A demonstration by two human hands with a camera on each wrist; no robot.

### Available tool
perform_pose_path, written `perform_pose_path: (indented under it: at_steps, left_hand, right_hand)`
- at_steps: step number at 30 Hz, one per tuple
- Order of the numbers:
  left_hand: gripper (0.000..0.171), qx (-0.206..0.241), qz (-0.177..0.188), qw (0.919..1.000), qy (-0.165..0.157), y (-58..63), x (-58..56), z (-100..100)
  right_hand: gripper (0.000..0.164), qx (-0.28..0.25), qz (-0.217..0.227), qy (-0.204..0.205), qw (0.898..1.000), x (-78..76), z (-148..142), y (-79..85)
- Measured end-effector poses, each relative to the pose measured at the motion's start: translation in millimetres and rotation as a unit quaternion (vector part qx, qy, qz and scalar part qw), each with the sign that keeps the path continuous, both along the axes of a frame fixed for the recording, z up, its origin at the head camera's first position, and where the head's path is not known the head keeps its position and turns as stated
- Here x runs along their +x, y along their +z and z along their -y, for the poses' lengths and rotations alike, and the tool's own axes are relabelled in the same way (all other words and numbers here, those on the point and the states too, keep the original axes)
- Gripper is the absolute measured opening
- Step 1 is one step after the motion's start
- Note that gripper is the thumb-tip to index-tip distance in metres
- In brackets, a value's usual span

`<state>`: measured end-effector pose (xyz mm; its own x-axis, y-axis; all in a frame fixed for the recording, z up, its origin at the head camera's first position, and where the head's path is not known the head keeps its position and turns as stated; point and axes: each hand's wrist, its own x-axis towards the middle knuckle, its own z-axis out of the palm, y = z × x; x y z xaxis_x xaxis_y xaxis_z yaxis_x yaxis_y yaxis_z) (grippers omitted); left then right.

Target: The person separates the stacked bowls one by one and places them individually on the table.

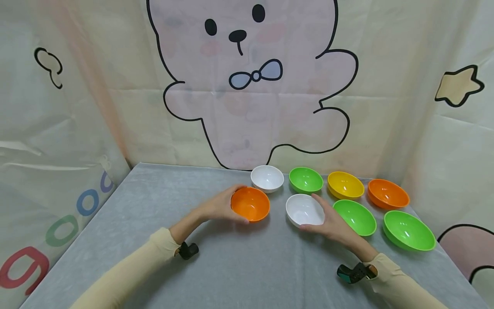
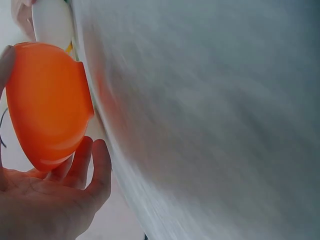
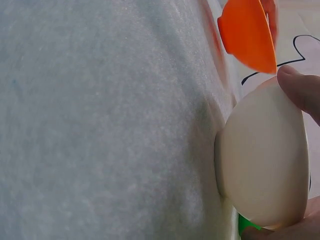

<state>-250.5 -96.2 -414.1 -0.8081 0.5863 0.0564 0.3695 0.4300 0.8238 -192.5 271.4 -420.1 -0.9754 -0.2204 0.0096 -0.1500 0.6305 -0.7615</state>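
My left hand [image 1: 221,206] grips an orange bowl [image 1: 251,204] by its side, thumb near the front rim and fingers behind it. In the left wrist view this orange bowl [image 2: 50,105] hangs close over the grey cloth. My right hand [image 1: 329,219] holds a white bowl [image 1: 305,210] across its rim, with the thumb at the front. The right wrist view shows that white bowl [image 3: 265,155] with its base right at the cloth. Both bowls are upright, side by side with a gap between them.
Behind them stand another white bowl [image 1: 267,178], a green bowl [image 1: 306,180], a yellow bowl [image 1: 345,185] and a second orange bowl [image 1: 388,194]. Two more green bowls, one nearer [image 1: 355,217] and one at the right edge [image 1: 409,230], sit on the grey-covered table [image 1: 247,266]. A printed curtain hangs behind.
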Motion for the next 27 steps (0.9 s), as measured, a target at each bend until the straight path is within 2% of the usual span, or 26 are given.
perform_pose_path:
  at_steps: [7, 11, 20, 24, 27]
  left_hand:
    - [0.102, 0.005, 0.008, 0.9999, -0.012, -1.8, 0.7, -28.3]
    - [0.102, 0.003, 0.015, 0.9998, -0.014, -4.9, 2.2, -36.2]
    - [0.101, -0.001, 0.033, 0.9993, -0.017, -11.4, 0.9, -40.1]
    - [0.105, -0.013, 0.038, 0.999, -0.018, -9.9, 1.3, -39.7]
    - [0.104, -0.003, 0.051, 0.9984, -0.023, -6.2, 1.1, -35.9]
  right_hand:
    - [0.11, -0.001, -0.004, -0.002, 1.0, 0.7, 0.9, 0.4]
    - [0.111, 0.002, 0.002, -0.002, 1.0, 0.0, 2.0, 0.3]
    - [0.111, 0.005, 0.003, -0.002, 1.0, -1.0, 2.0, 0.9]
    - [0.111, 0.003, 0.004, -0.002, 1.0, -1.6, 1.3, 1.0]
    - [0.111, 0.009, 0.007, -0.001, 1.0, -1.6, 1.4, 2.5]
